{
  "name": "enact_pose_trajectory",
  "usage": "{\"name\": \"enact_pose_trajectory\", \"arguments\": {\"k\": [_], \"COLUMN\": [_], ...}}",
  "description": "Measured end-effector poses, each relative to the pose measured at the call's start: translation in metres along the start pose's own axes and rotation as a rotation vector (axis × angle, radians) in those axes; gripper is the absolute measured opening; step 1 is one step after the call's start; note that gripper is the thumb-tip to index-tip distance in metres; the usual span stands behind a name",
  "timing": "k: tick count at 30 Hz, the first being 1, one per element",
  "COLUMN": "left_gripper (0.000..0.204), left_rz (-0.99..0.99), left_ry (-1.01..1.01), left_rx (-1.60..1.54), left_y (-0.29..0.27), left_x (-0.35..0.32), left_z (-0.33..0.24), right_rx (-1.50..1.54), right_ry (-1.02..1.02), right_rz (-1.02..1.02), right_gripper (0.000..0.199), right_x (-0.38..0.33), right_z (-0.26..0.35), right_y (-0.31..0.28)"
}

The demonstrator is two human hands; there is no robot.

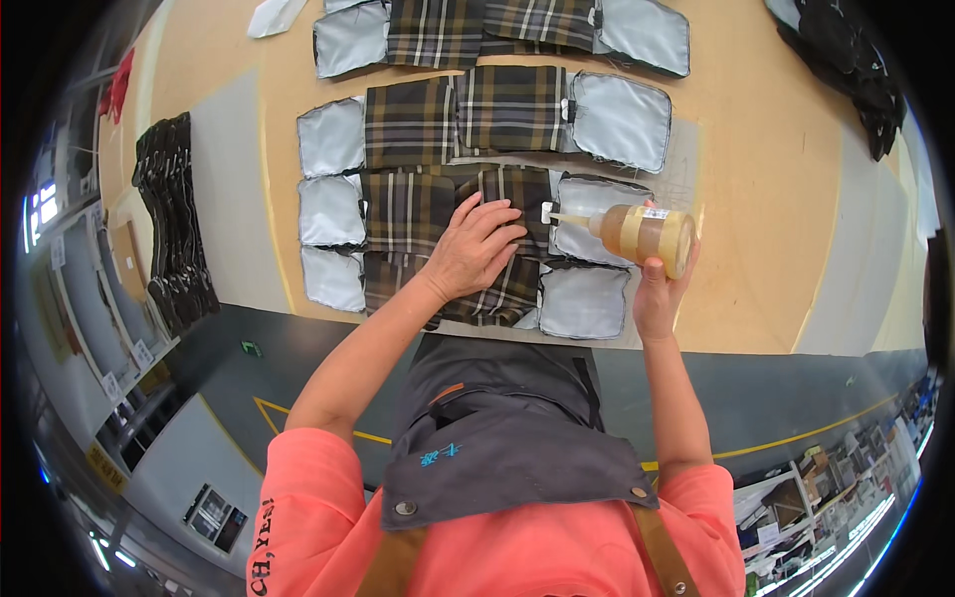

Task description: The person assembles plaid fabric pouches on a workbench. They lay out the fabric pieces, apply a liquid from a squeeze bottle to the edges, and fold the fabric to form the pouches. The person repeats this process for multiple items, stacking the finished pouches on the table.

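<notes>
Several plaid fabric pieces (408, 211) in brown, black and white lie in rows on the table, with pale grey-blue lining pockets (331, 211) at their sides. My left hand (476, 244) rests flat on one plaid piece, fingers stretched out, holding nothing. In my right hand (661, 289) is a squeeze bottle (647, 236) with a yellowish body, tilted on its side. Its narrow nozzle points left, with the tip at a small white tab (546, 212) on the plaid edge. Whether anything comes out of the nozzle is too small to tell.
A stack of dark fabric pieces (169, 219) lies at the table's left. More dark fabric (846, 70) is heaped at the far right. Another plaid row (435, 30) lies beyond. The wooden table's front edge (736, 350) runs close to my body.
</notes>
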State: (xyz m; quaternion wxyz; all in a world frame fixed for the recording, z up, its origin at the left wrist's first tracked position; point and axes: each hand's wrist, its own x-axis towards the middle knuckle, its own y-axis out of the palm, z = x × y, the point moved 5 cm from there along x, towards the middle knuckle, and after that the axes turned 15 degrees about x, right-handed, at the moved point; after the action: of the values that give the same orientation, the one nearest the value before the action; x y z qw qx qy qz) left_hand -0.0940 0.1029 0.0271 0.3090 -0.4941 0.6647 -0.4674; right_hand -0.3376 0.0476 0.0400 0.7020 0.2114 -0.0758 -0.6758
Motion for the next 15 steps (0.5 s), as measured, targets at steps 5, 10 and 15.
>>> {"name": "enact_pose_trajectory", "arguments": {"k": [5, 10, 15], "left_gripper": [0.028, 0.038, 0.032], "left_rz": [-0.027, -0.061, 0.050], "left_ry": [0.012, 0.139, 0.303], "left_rx": [-0.003, -0.051, 0.010], "left_y": [-0.001, -0.013, 0.009], "left_x": [-0.003, -0.013, -0.042], "left_z": [0.004, -0.035, -0.077], "right_rx": [0.279, 1.242, 0.824], "right_ry": [0.213, 0.412, 0.104], "right_rz": [-0.157, -0.232, -0.406], "right_gripper": [0.067, 0.063, 0.066], "right_x": [-0.018, -0.028, -0.074], "right_z": [-0.025, -0.003, 0.033], "right_y": [-0.018, -0.015, -0.039]}}
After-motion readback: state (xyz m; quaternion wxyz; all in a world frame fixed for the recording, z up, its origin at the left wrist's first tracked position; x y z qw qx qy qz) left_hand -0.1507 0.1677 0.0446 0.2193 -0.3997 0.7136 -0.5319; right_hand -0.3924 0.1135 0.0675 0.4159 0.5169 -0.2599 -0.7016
